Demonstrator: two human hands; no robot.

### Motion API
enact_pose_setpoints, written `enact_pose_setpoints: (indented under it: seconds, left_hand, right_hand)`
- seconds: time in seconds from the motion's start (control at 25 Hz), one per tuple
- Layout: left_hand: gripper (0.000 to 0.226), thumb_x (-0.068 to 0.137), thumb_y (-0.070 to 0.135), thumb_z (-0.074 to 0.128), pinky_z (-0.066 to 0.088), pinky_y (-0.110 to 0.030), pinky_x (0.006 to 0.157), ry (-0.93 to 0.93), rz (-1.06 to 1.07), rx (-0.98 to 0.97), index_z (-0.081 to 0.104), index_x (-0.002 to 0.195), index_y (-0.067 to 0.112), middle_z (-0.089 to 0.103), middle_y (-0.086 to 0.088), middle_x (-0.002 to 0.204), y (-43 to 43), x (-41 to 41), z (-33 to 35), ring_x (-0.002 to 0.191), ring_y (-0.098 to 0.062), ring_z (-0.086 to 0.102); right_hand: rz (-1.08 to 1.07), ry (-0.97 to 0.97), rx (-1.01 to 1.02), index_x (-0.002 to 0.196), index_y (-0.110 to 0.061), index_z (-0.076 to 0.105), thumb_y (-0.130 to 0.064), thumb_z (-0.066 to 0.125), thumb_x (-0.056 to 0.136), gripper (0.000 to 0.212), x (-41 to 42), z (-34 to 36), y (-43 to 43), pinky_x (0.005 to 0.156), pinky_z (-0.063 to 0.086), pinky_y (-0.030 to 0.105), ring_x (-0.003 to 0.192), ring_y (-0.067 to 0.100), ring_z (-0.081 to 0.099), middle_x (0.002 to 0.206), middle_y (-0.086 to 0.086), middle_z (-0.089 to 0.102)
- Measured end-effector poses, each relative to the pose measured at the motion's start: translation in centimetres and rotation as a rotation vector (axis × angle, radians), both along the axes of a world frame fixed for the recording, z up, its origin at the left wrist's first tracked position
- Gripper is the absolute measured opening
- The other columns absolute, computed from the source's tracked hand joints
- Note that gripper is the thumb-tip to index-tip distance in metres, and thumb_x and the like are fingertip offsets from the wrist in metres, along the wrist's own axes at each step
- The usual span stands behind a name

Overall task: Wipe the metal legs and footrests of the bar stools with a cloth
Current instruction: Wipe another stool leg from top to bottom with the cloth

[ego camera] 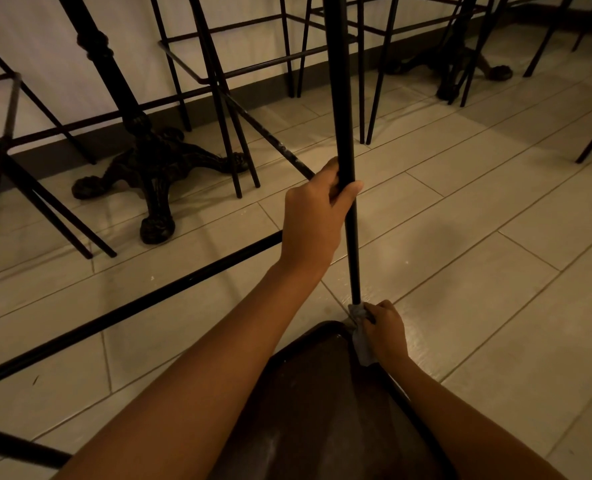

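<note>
A black metal stool leg [343, 98] runs down the middle of the view to a dark brown stool seat [322, 393] at the bottom, so this stool looks tipped over. My left hand [315, 220] is wrapped around the leg about halfway along. My right hand [386, 329] grips a small grey cloth [360, 337], pressed around the leg where it meets the seat. Another black bar [142, 306] of the same stool stretches off to the left just above the floor.
Several other black bar stools [225, 71] stand along the white wall [45, 57] at the back. An ornate black cast-iron table base [152, 168] stands left of centre, another [461, 64] at far right. Pale floor tiles [495, 271] fill the right side.
</note>
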State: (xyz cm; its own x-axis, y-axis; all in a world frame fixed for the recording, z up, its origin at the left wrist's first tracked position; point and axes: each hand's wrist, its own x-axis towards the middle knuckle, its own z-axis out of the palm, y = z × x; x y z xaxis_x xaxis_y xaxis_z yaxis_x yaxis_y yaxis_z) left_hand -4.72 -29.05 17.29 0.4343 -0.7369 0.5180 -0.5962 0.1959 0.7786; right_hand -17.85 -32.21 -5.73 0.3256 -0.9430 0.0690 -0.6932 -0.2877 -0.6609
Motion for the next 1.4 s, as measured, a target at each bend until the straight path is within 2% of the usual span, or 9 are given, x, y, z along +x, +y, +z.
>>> enact_pose_setpoints:
  seconds: [0.24, 0.4, 0.64, 0.8, 0.92, 1.0, 1.12, 1.28, 1.4]
  left_hand:
    - [0.031, 0.087, 0.017, 0.06, 0.054, -0.015, 0.079, -0.02, -0.004, 0.003, 0.059, 0.115, 0.003, 0.071, -0.01, 0.098, 0.0, 0.0, 0.0, 0.092, -0.013, 0.067]
    - [0.03, 0.087, 0.015, 0.06, 0.054, -0.016, 0.079, -0.014, -0.02, -0.004, 0.06, 0.114, 0.002, 0.071, -0.01, 0.098, 0.0, 0.1, 0.1, 0.092, -0.014, 0.067]
    - [0.03, 0.087, 0.014, 0.06, 0.051, -0.008, 0.076, 0.019, -0.017, 0.035, 0.059, 0.115, 0.004, 0.07, -0.01, 0.101, 0.1, -0.1, 0.2, 0.092, -0.005, 0.063]
    - [0.045, 0.089, 0.011, 0.056, 0.046, -0.012, 0.092, 0.116, -0.051, 0.065, 0.043, 0.132, 0.007, 0.06, -0.008, 0.122, 1.6, -0.9, 0.3, 0.112, -0.007, 0.055]
    - [0.048, 0.092, 0.013, 0.051, 0.034, -0.007, 0.1, 0.151, -0.106, 0.049, 0.034, 0.137, 0.015, 0.043, 0.0, 0.139, 5.4, -3.0, -0.3, 0.127, -0.002, 0.039]
    - [0.04, 0.094, 0.013, 0.048, 0.034, -0.002, 0.095, 0.216, -0.148, 0.135, 0.04, 0.133, 0.018, 0.046, 0.002, 0.136, 8.0, -4.2, -0.5, 0.125, 0.0, 0.042]
    - [0.034, 0.095, 0.015, 0.045, 0.04, -0.003, 0.089, 0.362, -0.105, 0.338, 0.046, 0.129, 0.018, 0.051, 0.0, 0.132, 10.2, -4.9, 0.2, 0.121, -0.005, 0.048]
    - [0.051, 0.092, 0.034, 0.048, 0.04, -0.032, 0.103, 0.551, -0.054, 0.701, 0.035, 0.138, 0.016, 0.043, -0.007, 0.14, 11.8, -4.3, 2.9, 0.126, -0.02, 0.044]
    - [0.045, 0.086, 0.048, 0.051, 0.049, -0.038, 0.092, 0.73, -0.04, 0.843, 0.057, 0.119, 0.017, 0.059, -0.005, 0.122, 12.5, -4.4, 6.6, 0.109, -0.02, 0.056]
  right_hand:
    - [0.092, 0.141, 0.117, 0.094, -0.004, 0.069, -0.008, 0.055, 0.088, 0.015, -0.5, -0.4, -1.3, 0.057, 0.03, 0.009, 0.084, 0.027, 0.056, 0.085, 0.009, 0.051]
    - [0.036, 0.006, 0.022, 0.095, -0.009, 0.071, -0.005, 0.057, 0.086, 0.017, -0.4, 1.7, -0.7, 0.061, 0.032, 0.002, 0.07, 0.008, 0.044, 0.084, 0.004, 0.049]
    - [-0.071, -0.186, -0.046, 0.106, -0.01, 0.067, -0.013, 0.055, 0.089, 0.02, -0.8, 7.2, 0.0, 0.063, 0.031, 0.006, 0.077, 0.013, 0.049, 0.088, 0.001, 0.049]
    - [-0.144, -0.395, 0.016, 0.112, -0.011, 0.063, -0.016, 0.056, 0.089, 0.024, -0.7, 11.2, 1.9, 0.067, 0.04, 0.004, 0.078, 0.006, 0.051, 0.091, 0.001, 0.053]
    - [-0.223, -0.562, 0.152, 0.11, -0.016, 0.061, -0.016, 0.054, 0.09, 0.021, -0.6, 14.3, 4.1, 0.075, 0.053, 0.031, 0.087, 0.014, 0.057, 0.095, 0.0, 0.057]
    - [-0.263, -0.668, 0.228, 0.105, -0.014, 0.061, -0.013, 0.051, 0.092, 0.016, -0.5, 16.8, 5.8, 0.071, 0.051, 0.025, 0.089, 0.015, 0.06, 0.095, 0.002, 0.062]
    - [-0.332, -0.892, 0.398, 0.089, -0.011, 0.062, -0.005, 0.046, 0.092, 0.017, -0.4, 20.6, 8.1, 0.06, 0.047, 0.013, 0.075, 0.01, 0.061, 0.08, 0.001, 0.062]
    - [-0.408, -1.146, 0.666, 0.077, -0.009, 0.055, -0.006, 0.041, 0.092, 0.021, -0.5, 25.7, 10.7, 0.063, 0.05, 0.021, 0.071, 0.014, 0.06, 0.079, 0.011, 0.058]
    - [-0.444, -1.407, 0.915, 0.078, -0.01, 0.054, -0.012, 0.033, 0.097, 0.029, -1.3, 30.6, 12.2, 0.053, 0.05, 0.016, 0.061, 0.011, 0.058, 0.065, 0.008, 0.057]
